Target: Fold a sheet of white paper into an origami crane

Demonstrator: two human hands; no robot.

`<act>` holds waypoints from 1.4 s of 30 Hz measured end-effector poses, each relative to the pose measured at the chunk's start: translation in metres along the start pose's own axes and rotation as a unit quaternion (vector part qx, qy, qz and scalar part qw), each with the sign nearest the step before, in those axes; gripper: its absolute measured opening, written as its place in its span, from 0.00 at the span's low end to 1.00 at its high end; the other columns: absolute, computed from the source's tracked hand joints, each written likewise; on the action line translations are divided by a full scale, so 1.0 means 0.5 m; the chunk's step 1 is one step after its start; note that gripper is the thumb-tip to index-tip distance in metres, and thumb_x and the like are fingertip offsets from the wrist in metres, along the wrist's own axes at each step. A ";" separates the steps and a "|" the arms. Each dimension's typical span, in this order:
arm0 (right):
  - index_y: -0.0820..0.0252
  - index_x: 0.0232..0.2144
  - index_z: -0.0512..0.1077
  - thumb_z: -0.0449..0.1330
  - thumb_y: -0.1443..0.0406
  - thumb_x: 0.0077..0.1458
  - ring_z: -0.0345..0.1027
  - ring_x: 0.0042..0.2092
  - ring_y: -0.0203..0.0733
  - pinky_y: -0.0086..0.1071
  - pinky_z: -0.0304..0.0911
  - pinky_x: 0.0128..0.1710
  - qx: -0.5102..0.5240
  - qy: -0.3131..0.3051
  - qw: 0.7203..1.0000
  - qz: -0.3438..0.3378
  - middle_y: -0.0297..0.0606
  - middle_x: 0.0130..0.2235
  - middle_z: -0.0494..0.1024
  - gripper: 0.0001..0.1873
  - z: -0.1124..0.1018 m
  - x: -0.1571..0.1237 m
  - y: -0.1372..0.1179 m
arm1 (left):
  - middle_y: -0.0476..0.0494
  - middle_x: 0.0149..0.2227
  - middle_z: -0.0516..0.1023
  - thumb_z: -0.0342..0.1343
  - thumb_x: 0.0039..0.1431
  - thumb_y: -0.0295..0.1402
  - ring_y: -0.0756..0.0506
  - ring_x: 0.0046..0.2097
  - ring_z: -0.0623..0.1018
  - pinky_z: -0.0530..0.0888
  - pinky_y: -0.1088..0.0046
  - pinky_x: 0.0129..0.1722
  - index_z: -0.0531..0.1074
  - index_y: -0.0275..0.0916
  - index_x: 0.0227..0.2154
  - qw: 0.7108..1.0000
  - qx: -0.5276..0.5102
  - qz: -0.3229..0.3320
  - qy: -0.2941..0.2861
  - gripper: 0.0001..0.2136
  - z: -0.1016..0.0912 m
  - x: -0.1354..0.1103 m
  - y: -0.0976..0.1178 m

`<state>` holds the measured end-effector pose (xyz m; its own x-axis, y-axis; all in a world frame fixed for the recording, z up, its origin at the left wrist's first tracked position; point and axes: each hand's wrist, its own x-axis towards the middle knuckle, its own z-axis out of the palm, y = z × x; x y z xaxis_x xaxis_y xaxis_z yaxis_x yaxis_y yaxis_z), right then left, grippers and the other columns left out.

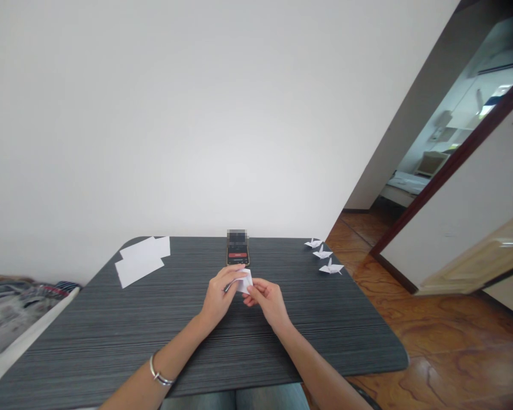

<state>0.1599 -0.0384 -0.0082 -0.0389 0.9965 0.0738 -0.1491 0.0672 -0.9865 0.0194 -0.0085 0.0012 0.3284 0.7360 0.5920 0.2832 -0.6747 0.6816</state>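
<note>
Folded white paper (pixel 245 283) pinched in both nearly closed hands (pixel 272 302)

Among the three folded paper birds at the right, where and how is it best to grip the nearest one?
Probably pinch the nearest paper bird lightly at its middle, coming from the near side. Pointed parts spread sideways and one stands up, looking thin and bendable; the other birds stand farther back, leaving that side open.
</note>
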 end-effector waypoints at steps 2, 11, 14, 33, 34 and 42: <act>0.64 0.30 0.72 0.58 0.59 0.45 0.66 0.21 0.35 0.28 0.63 0.22 -0.012 0.008 1.000 -0.005 0.36 0.22 0.74 0.13 0.000 0.000 0.001 | 0.42 0.45 0.71 0.44 0.56 0.27 0.45 0.48 0.69 0.65 0.62 0.48 0.72 0.39 0.34 1.000 -0.009 -0.003 0.003 0.11 0.000 0.000 -0.003; 0.58 0.35 0.72 0.52 0.60 0.52 0.63 0.23 0.35 0.28 0.62 0.23 -0.172 0.085 0.973 -0.127 0.34 0.24 0.68 0.12 -0.013 -0.008 -0.004 | 0.38 0.51 0.64 0.54 0.49 0.31 0.41 0.53 0.62 0.59 0.58 0.52 0.67 0.39 0.43 0.997 -0.062 0.011 -0.038 0.15 -0.003 0.005 0.023; 0.56 0.37 0.72 0.51 0.61 0.53 0.63 0.23 0.35 0.28 0.61 0.24 -0.225 0.094 0.957 -0.157 0.34 0.25 0.66 0.13 -0.016 -0.011 -0.011 | 0.37 0.51 0.63 0.50 0.53 0.32 0.41 0.53 0.63 0.62 0.60 0.50 0.65 0.38 0.45 0.992 -0.119 -0.037 -0.019 0.15 -0.004 0.006 0.024; 0.56 0.38 0.71 0.50 0.63 0.53 0.61 0.27 0.38 0.30 0.59 0.28 -0.261 0.099 0.936 -0.216 0.36 0.27 0.67 0.13 -0.020 -0.018 -0.014 | 0.41 0.46 0.69 0.50 0.52 0.29 0.45 0.44 0.71 0.71 0.69 0.39 0.66 0.39 0.44 0.985 -0.125 -0.114 -0.022 0.15 -0.008 0.012 0.014; 0.56 0.39 0.71 0.50 0.64 0.53 0.61 0.27 0.38 0.30 0.59 0.28 -0.264 0.099 0.934 -0.218 0.37 0.27 0.68 0.13 -0.020 -0.018 -0.014 | 0.41 0.47 0.69 0.50 0.52 0.29 0.44 0.45 0.71 0.71 0.69 0.40 0.66 0.39 0.44 0.988 -0.114 -0.106 -0.020 0.15 -0.009 0.012 0.016; 0.58 0.39 0.71 0.50 0.65 0.54 0.63 0.28 0.37 0.30 0.60 0.28 -0.290 0.101 0.922 -0.235 0.37 0.28 0.69 0.12 -0.019 -0.022 -0.014 | 0.42 0.48 0.69 0.50 0.52 0.30 0.45 0.47 0.70 0.70 0.68 0.43 0.65 0.39 0.47 0.997 -0.046 -0.061 -0.002 0.17 -0.006 0.004 0.007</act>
<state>0.1708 -0.0491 -0.0033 0.0894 0.8358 0.5418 0.4535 0.4501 -0.7692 0.0183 -0.0091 0.0063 0.2994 0.8125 0.5002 0.2375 -0.5712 0.7857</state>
